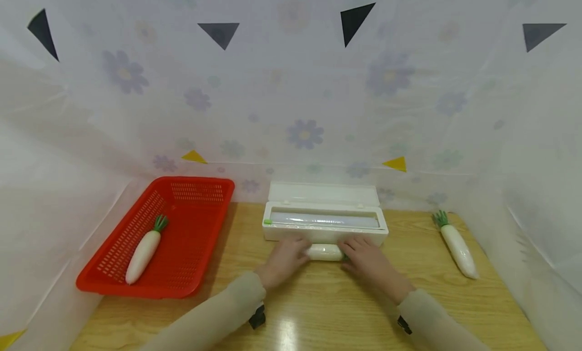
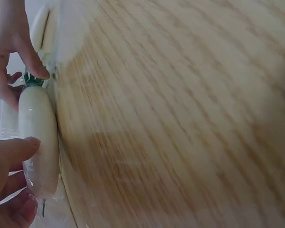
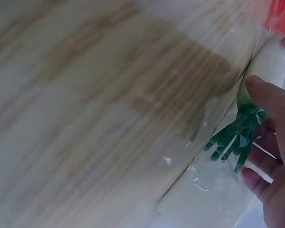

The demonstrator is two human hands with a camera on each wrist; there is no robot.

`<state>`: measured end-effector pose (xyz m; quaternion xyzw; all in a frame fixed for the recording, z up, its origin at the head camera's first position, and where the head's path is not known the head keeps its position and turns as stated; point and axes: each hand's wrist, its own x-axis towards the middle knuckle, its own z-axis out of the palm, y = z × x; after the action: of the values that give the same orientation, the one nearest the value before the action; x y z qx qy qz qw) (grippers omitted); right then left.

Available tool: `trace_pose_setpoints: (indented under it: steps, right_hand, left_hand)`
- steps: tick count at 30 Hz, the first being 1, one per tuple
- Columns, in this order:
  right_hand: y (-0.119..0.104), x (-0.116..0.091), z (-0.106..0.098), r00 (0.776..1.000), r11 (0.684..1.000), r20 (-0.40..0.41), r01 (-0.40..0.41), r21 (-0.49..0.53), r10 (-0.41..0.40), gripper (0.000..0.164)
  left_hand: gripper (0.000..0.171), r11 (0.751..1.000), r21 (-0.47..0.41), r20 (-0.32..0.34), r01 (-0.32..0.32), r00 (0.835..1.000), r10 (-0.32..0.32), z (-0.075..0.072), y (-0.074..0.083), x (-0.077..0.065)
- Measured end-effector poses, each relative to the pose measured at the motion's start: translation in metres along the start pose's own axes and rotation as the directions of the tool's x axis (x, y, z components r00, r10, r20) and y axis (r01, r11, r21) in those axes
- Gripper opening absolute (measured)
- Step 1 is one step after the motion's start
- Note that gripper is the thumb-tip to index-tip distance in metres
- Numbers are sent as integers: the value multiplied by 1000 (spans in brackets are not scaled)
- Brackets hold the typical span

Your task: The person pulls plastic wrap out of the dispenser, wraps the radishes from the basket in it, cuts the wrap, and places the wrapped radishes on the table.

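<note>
A white radish (image 1: 324,252) with green leaves lies crosswise against the front of a white cling film box (image 1: 291,234). At its left, tapered end my left hand (image 1: 285,260) grips it, thumb on top and fingers beneath in the left wrist view. My right hand (image 1: 370,264) holds the leafy end; in the right wrist view the thumb presses near the leaf base, with the green leaves (image 3: 237,135) beside the fingers. Clear film glints around the radish in both wrist views. Inside the box, whose lid is raised, sits a roll of film (image 1: 323,219).
On the left stands a red plastic basket (image 1: 195,230) with another radish (image 1: 144,255) inside. A third radish (image 1: 459,250), shiny on its surface, lies at the table's right side. Behind the wooden table (image 1: 327,305) hangs a flowered white curtain (image 1: 254,129).
</note>
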<state>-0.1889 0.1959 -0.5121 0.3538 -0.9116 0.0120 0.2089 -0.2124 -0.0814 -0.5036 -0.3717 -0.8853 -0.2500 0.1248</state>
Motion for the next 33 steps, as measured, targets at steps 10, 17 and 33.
trace_pose_setpoints:
  steps: [10,17,33]
  right_hand:
    - [-7,12,-2,999,997,40,-35,-75,38,53]
    - [-8,14,-2,1000,995,15,-23,-98,24,44]
    - [-29,16,-9,986,984,41,-162,80,159,36]
  left_hand:
    - [37,999,33,16,30,999,-30,11,-4,3]
    - [40,999,21,0,33,999,-33,17,-9,3]
    - [45,997,69,-16,19,1000,-18,16,-14,-4]
